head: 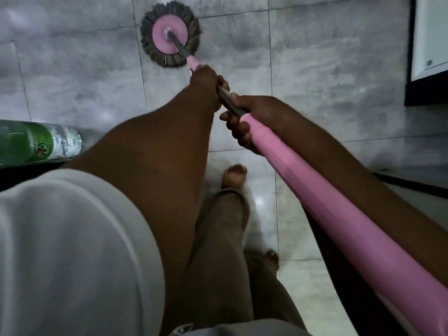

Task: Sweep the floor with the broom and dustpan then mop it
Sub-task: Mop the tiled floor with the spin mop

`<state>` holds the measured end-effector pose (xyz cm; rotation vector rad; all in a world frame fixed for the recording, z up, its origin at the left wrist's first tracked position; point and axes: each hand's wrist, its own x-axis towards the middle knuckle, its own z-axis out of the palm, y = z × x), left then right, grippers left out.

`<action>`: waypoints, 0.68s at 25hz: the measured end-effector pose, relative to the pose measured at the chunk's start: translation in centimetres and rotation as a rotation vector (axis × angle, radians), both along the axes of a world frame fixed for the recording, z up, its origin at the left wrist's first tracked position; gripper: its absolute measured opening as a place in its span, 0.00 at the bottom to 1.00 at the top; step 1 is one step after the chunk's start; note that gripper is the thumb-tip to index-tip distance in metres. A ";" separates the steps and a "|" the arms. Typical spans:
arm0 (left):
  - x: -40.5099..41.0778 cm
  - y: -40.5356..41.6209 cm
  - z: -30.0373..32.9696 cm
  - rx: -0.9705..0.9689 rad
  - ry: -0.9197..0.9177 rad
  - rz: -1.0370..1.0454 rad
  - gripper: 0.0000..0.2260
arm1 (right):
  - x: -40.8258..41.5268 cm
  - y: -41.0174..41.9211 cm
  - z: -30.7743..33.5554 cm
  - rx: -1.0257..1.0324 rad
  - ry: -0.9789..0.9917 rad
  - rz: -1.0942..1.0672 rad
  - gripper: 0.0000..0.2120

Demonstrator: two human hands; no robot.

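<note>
The left hand (206, 86) is closed around the mop handle (315, 190) at its lower part, just above the short pink collar where the grey metal shaft emerges. The right hand (252, 120) is wrapped around the same handle higher up, at the point where the grey shaft meets the thick pink grip; its fingers (238, 132) are curled over the near side of the grip. The two hands are placed just beside each other, with a short length of grey shaft visible between them.

The handle is held at a slant, running from the lower right of the view up toward the centre top. The mop head (171, 35), a round pink disc ringed with grey strands, is laid flat on the grey tiled floor (72, 69), well ahead of the person.

A bare foot (234, 175) is planted on the tiles below the hands. A clear plastic bottle with a green label (38, 141) is seen at the left edge. A white panel in a dark frame (429, 44) is located at the upper right. A white sleeve (68, 238) covers the left upper arm.
</note>
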<state>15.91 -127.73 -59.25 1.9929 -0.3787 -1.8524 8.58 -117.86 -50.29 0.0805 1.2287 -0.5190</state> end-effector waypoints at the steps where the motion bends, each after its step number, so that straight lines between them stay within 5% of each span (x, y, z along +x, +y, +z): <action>1: -0.5 1.8 0.2 0.020 -0.001 0.003 0.21 | -0.5 2.0 0.4 0.005 0.003 -0.007 0.17; 12: -6.1 39.4 4.1 0.243 0.014 -0.154 0.16 | -5.2 40.6 7.2 0.115 0.007 -0.212 0.18; 17: -9.0 45.8 4.3 0.371 0.090 -0.179 0.16 | -7.5 46.8 9.3 0.170 -0.056 -0.371 0.20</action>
